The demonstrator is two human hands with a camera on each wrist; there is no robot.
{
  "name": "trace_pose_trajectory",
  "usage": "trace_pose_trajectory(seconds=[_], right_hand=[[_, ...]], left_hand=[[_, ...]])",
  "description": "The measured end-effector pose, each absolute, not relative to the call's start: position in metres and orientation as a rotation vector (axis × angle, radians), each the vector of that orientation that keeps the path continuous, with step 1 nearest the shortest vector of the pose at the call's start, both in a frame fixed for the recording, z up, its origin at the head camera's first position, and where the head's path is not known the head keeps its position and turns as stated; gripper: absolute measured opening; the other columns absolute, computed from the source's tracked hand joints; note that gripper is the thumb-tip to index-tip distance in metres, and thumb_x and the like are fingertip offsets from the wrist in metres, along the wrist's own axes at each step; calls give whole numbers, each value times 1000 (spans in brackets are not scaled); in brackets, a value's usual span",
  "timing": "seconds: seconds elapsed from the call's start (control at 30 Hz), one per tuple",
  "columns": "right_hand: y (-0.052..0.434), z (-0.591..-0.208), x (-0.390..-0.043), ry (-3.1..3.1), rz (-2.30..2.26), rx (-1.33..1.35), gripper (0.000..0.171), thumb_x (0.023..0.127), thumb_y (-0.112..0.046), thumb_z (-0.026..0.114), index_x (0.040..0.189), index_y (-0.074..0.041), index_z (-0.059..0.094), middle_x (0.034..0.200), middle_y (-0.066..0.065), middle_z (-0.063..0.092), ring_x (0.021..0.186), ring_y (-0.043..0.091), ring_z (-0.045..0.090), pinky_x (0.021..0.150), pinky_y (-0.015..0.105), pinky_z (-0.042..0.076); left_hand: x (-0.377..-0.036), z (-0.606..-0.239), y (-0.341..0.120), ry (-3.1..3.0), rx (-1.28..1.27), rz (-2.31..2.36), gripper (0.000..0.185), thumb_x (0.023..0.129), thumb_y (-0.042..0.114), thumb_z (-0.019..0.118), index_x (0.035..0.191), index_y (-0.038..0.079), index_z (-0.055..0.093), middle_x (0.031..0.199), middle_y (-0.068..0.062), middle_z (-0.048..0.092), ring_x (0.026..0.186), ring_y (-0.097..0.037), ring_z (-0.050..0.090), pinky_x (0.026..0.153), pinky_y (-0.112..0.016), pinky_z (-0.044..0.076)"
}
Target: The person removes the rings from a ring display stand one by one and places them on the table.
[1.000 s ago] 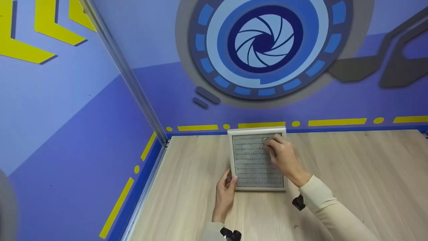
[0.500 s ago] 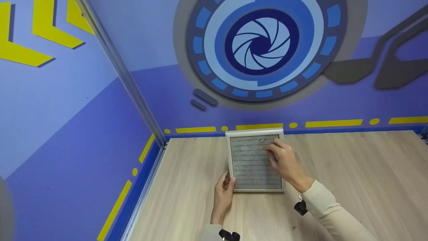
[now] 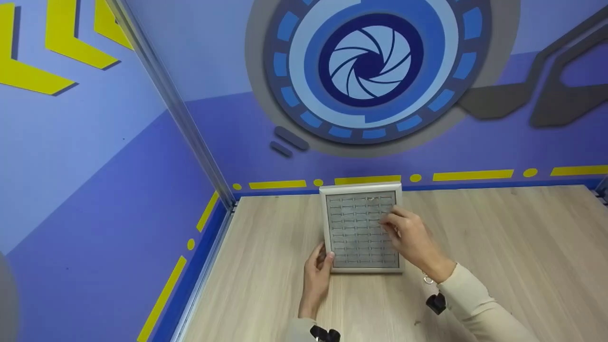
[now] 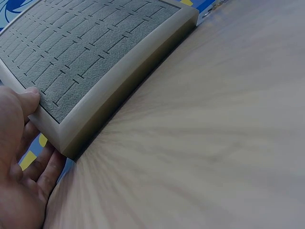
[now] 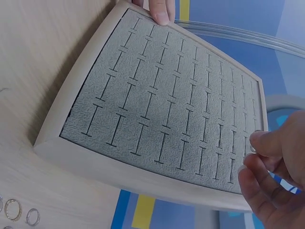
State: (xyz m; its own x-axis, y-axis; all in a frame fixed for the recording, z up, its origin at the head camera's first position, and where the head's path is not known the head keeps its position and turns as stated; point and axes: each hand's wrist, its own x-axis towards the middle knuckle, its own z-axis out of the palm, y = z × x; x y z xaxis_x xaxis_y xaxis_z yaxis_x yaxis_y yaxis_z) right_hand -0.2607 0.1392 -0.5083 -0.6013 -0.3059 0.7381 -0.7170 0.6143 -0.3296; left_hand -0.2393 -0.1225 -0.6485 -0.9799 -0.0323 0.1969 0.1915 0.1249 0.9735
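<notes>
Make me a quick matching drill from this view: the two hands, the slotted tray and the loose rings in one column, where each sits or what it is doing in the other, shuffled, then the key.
Things
1. left hand
2. right hand
3. ring tray
4. loose rings

Places or states
A. lying on the wooden table beside the tray's edge
B. thumb on the tray's near left corner
C. pinching a small ring over the slots on the right side
D. flat on the table against the blue wall

Pairs: 1-B, 2-C, 3-D, 4-A
</notes>
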Motion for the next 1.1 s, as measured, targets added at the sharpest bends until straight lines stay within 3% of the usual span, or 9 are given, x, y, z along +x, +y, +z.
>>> trace_pose_trajectory(seconds=[0.3,0.87,1.1], right_hand=[[150,-514,-251,-2221,859,788,23,80,20,82,87,-1,77,89,6,70,75,14,66,62,26,59],[175,-527,-235,-2277,841,767,25,81,17,84,87,-6,78,86,-3,69,74,6,66,64,17,56],[182,-535,-230,-2330,847,720,29,81,17,84,85,-11,77,85,-6,69,74,3,64,63,22,57]], left_hand=[[-239,-649,-123,-2221,-153,-1950,58,111,24,61,159,-5,44,149,-20,62,132,-28,64,107,-27,55],[-239,-647,-122,-2233,-125,-1966,58,111,26,61,160,0,44,150,-16,62,133,-24,63,109,-26,53],[-239,-648,-123,-2249,-90,-1954,60,110,27,63,160,-1,43,148,-14,63,131,-22,63,107,-25,53]])
